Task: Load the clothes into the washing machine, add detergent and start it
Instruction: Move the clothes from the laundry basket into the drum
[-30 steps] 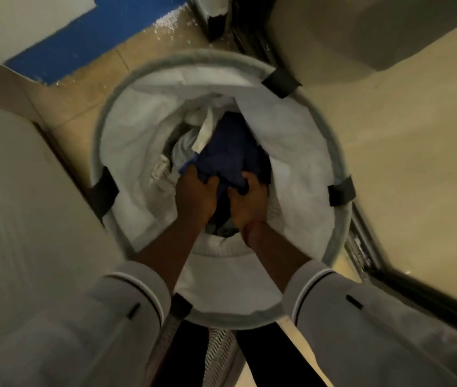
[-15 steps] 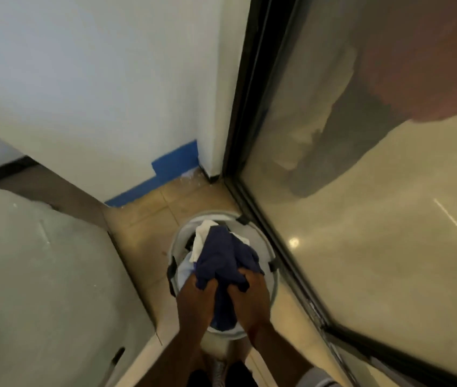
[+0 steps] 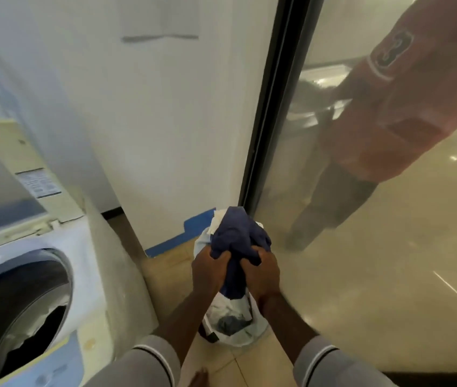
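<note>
Navy clothes bundle (image 3: pixel 238 236): I gripped it in left hand (image 3: pixel 207 270) and right hand (image 3: pixel 263 272), fingers curled tight, above basket (image 3: pixel 249 337).

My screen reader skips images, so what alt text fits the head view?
The left hand and right hand grip a bundle of dark blue and white clothes above a white basket on a tiled floor. A front-loading washer with laundry in its drum stands at left; a glass door at right.

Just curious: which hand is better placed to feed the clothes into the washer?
Probably the left hand: it grips the dark blue cloth bundle on the side nearer the white front-loading washing machine; the right hand is farther.
</note>
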`<action>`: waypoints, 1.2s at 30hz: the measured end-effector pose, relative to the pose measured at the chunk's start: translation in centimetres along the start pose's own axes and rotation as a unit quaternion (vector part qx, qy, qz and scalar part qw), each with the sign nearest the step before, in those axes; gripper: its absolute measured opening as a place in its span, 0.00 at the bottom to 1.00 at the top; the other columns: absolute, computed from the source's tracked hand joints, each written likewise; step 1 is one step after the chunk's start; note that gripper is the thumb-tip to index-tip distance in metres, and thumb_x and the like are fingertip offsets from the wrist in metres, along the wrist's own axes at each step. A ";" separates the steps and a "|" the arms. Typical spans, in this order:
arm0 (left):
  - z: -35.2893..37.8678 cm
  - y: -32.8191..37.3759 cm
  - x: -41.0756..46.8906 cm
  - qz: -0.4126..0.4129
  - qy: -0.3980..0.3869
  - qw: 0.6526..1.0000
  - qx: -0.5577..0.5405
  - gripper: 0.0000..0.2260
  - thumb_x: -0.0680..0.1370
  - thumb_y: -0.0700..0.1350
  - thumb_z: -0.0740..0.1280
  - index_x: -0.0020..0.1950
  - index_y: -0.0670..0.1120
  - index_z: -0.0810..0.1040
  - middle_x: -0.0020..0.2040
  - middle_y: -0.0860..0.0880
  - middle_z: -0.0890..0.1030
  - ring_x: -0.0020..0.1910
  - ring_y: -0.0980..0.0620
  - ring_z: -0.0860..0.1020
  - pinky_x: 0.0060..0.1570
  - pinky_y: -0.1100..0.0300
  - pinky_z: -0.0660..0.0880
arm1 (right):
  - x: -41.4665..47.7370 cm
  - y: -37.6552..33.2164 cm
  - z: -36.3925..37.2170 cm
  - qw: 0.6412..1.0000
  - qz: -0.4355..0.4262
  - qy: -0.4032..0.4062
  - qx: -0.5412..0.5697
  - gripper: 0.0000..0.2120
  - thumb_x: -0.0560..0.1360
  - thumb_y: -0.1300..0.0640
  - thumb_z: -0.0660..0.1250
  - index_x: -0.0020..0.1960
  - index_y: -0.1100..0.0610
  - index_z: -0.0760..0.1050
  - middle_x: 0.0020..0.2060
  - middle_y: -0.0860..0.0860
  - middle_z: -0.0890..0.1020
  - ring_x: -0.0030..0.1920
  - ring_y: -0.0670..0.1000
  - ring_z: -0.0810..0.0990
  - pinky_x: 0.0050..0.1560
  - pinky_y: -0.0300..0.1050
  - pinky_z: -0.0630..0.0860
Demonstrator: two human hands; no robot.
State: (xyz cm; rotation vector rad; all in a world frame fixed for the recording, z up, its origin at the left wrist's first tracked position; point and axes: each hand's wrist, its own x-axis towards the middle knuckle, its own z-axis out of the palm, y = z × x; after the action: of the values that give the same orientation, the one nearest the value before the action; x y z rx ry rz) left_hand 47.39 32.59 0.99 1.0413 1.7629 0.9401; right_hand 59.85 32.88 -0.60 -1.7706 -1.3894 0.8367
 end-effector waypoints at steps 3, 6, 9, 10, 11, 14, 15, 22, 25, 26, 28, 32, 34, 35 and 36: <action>-2.2 2.9 -2.4 0.002 0.057 0.998 -0.039 0.06 0.77 0.47 0.66 0.49 0.46 0.79 0.45 0.48 0.82 0.44 0.50 0.79 0.48 0.54 0.74 | -1.6 -3.6 -1.5 0.999 -0.034 -0.011 0.004 0.28 0.67 0.39 0.62 0.55 0.60 0.79 0.51 0.56 0.81 0.50 0.55 0.79 0.52 0.48 0.76; -5.1 5.8 -5.0 0.057 0.110 0.991 -0.048 0.09 0.77 0.50 0.66 0.40 0.48 0.77 0.36 0.49 0.79 0.37 0.52 0.76 0.38 0.59 0.70 | -3.7 -8.6 -3.2 0.995 -0.090 0.008 0.034 0.05 0.72 0.55 0.67 0.43 0.55 0.80 0.40 0.53 0.82 0.39 0.53 0.79 0.38 0.45 0.75; -9.7 9.0 -8.2 0.119 0.142 0.982 -0.046 0.11 0.76 0.49 0.67 0.34 0.51 0.73 0.31 0.54 0.75 0.32 0.57 0.73 0.31 0.63 0.67 | -5.8 -14.0 -4.1 0.991 -0.123 0.008 0.059 0.04 0.70 0.59 0.67 0.37 0.56 0.78 0.34 0.53 0.80 0.33 0.53 0.77 0.29 0.46 0.73; -11.0 9.9 -8.7 0.130 0.155 0.979 -0.039 0.11 0.76 0.49 0.67 0.34 0.51 0.73 0.31 0.53 0.75 0.32 0.56 0.73 0.31 0.62 0.67 | -6.3 -15.5 -4.1 0.989 -0.133 0.003 0.070 0.03 0.69 0.58 0.67 0.37 0.55 0.78 0.34 0.52 0.80 0.33 0.52 0.77 0.29 0.45 0.73; -12.7 10.7 -9.4 0.139 0.171 0.975 -0.036 0.10 0.75 0.49 0.67 0.34 0.50 0.73 0.32 0.52 0.76 0.32 0.55 0.74 0.32 0.62 0.68 | -7.0 -17.3 -3.8 0.987 -0.139 -0.005 0.083 0.03 0.69 0.57 0.67 0.37 0.54 0.78 0.34 0.52 0.80 0.33 0.52 0.78 0.29 0.44 0.73; -18.2 12.3 -11.0 0.156 0.226 0.961 -0.030 0.10 0.74 0.50 0.67 0.34 0.50 0.73 0.32 0.51 0.76 0.32 0.54 0.74 0.32 0.62 0.68 | -9.2 -22.3 -2.4 0.977 -0.175 -0.036 0.119 0.02 0.70 0.57 0.68 0.38 0.54 0.78 0.35 0.51 0.81 0.34 0.49 0.78 0.27 0.34 0.70; -19.9 12.7 -11.5 0.158 0.242 0.957 -0.024 0.11 0.74 0.50 0.67 0.33 0.50 0.72 0.31 0.52 0.76 0.31 0.54 0.74 0.31 0.63 0.67 | -9.9 -23.9 -1.9 0.973 -0.186 -0.045 0.128 0.02 0.70 0.58 0.68 0.39 0.54 0.79 0.35 0.51 0.81 0.33 0.48 0.77 0.27 0.31 0.68; -34.6 11.7 -14.9 0.135 0.354 0.925 -0.009 0.13 0.72 0.50 0.68 0.30 0.48 0.71 0.28 0.51 0.75 0.28 0.55 0.72 0.28 0.61 0.66 | -16.5 -34.2 6.9 0.949 -0.237 -0.137 0.159 0.05 0.70 0.55 0.69 0.46 0.51 0.80 0.42 0.51 0.83 0.41 0.52 0.80 0.42 0.45 0.77; -41.1 9.6 -16.0 0.120 0.386 0.915 0.018 0.14 0.72 0.49 0.67 0.29 0.46 0.70 0.26 0.50 0.73 0.27 0.53 0.70 0.27 0.61 0.65 | -20.0 -37.8 11.6 0.936 -0.257 -0.175 0.162 0.04 0.70 0.55 0.69 0.45 0.50 0.79 0.43 0.51 0.83 0.43 0.54 0.80 0.44 0.48 0.78; -43.3 8.8 -16.3 0.115 0.393 0.912 0.023 0.14 0.72 0.49 0.67 0.29 0.46 0.69 0.26 0.50 0.72 0.27 0.53 0.69 0.28 0.60 0.64 | -21.2 -39.0 13.3 0.934 -0.261 -0.186 0.158 0.05 0.70 0.54 0.68 0.46 0.49 0.79 0.43 0.51 0.83 0.43 0.54 0.80 0.44 0.48 0.79; -47.4 7.3 -16.6 0.102 0.404 0.908 0.028 0.16 0.72 0.49 0.67 0.27 0.47 0.67 0.26 0.50 0.71 0.27 0.52 0.68 0.28 0.58 0.64 | -23.4 -41.0 16.6 0.932 -0.263 -0.198 0.149 0.08 0.69 0.51 0.68 0.48 0.50 0.79 0.44 0.51 0.83 0.44 0.55 0.80 0.45 0.49 0.79; -53.8 5.4 -16.6 0.092 0.406 0.908 0.045 0.17 0.72 0.49 0.67 0.26 0.47 0.66 0.25 0.50 0.70 0.27 0.51 0.68 0.28 0.59 0.64 | -26.1 -44.0 21.6 0.931 -0.258 -0.216 0.140 0.09 0.71 0.53 0.68 0.50 0.53 0.80 0.44 0.52 0.82 0.44 0.55 0.79 0.43 0.45 0.74; -56.2 4.4 -16.1 0.087 0.400 0.911 0.055 0.17 0.72 0.49 0.67 0.26 0.47 0.66 0.25 0.50 0.70 0.26 0.52 0.68 0.27 0.59 0.63 | -27.0 -45.2 23.5 0.934 -0.254 -0.215 0.129 0.08 0.72 0.55 0.68 0.50 0.54 0.80 0.43 0.52 0.82 0.45 0.55 0.79 0.43 0.43 0.72; -57.0 3.9 -15.9 0.084 0.395 0.913 0.058 0.17 0.72 0.49 0.67 0.27 0.46 0.67 0.25 0.50 0.70 0.26 0.52 0.68 0.28 0.59 0.63 | -27.3 -45.4 24.2 0.936 -0.249 -0.214 0.127 0.08 0.72 0.55 0.68 0.50 0.54 0.81 0.45 0.53 0.82 0.45 0.55 0.79 0.44 0.43 0.73; -57.6 3.3 -15.6 0.082 0.389 0.916 0.056 0.17 0.72 0.49 0.67 0.27 0.46 0.67 0.25 0.50 0.70 0.26 0.52 0.68 0.29 0.60 0.64 | -27.7 -45.5 25.0 0.937 -0.245 -0.213 0.126 0.09 0.72 0.54 0.68 0.51 0.54 0.81 0.46 0.53 0.83 0.46 0.56 0.79 0.46 0.44 0.74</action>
State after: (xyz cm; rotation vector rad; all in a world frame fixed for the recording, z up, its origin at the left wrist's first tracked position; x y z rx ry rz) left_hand -0.44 9.50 28.47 0.9573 2.4191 1.5190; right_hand 10.16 16.64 26.40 -1.0111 -1.8055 1.0943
